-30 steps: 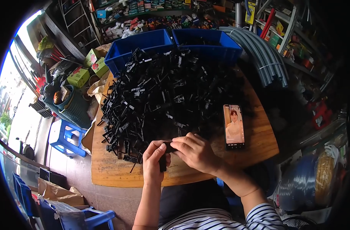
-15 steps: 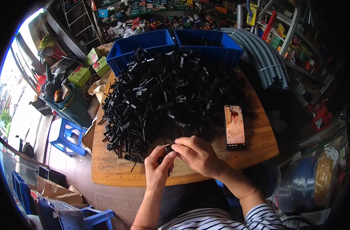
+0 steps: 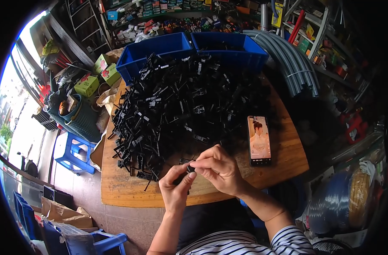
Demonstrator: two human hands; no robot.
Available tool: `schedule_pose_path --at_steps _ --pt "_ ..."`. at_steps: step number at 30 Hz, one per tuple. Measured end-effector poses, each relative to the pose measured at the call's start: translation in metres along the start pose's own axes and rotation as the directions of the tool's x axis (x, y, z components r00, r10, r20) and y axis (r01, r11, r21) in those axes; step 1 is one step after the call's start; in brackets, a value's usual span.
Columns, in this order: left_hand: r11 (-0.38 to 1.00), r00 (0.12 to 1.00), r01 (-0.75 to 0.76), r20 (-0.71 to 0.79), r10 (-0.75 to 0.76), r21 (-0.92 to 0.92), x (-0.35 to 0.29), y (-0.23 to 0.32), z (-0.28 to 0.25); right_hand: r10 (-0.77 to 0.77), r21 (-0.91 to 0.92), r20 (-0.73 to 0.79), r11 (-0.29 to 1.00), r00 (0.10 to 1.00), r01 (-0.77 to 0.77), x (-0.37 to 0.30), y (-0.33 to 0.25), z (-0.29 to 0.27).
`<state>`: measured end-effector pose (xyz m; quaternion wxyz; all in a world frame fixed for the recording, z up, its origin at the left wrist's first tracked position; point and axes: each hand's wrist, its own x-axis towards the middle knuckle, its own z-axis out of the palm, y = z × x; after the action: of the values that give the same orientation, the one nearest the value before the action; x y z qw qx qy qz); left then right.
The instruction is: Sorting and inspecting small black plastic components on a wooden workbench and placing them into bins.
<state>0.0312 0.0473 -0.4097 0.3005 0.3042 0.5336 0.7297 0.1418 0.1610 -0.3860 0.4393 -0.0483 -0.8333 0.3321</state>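
Near the front edge of the wooden table (image 3: 283,170), my left hand (image 3: 175,192) is closed with thumb and forefinger round a small black plastic part (image 3: 190,168). Fingers hide most of that part. My right hand (image 3: 221,173) meets it from the right, its thumb and forefinger pinched at the part's upper end; whether they grip the part or some smaller piece is hidden. Just beyond both hands rises a large heap of black plastic clips (image 3: 172,102), many with thin prongs sticking out.
Two blue bins (image 3: 153,44) stand behind the heap. A phone (image 3: 259,140) showing a person on its screen lies right of my hands. Grey coiled pipe (image 3: 293,68) is at the far right, a blue stool (image 3: 75,153) on the floor at left, clear tubing (image 3: 330,208) at lower right.
My right hand's fingers have drawn into a tighter, more raised pinch at the black part. My left hand has barely moved. The phone's picture has changed.
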Motion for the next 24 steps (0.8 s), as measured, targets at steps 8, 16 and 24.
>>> schedule_pose_path --at_steps 8,16,24 --pt "0.852 0.92 -0.386 0.08 0.384 0.353 -0.003 -0.002 0.0 0.472 0.58 0.467 0.473 0.747 -0.662 -0.003 0.013 -0.004" --pt "0.627 0.832 -0.537 0.229 0.506 0.565 -0.007 0.005 0.005 0.547 0.732 0.52 0.111 0.656 -0.672 -0.028 0.03 0.01" --pt "0.988 0.988 0.157 0.005 -0.157 0.004 0.013 0.007 -0.018 0.105 -0.02 0.276 0.994 0.955 -0.103 -0.015 -0.018 -0.003"
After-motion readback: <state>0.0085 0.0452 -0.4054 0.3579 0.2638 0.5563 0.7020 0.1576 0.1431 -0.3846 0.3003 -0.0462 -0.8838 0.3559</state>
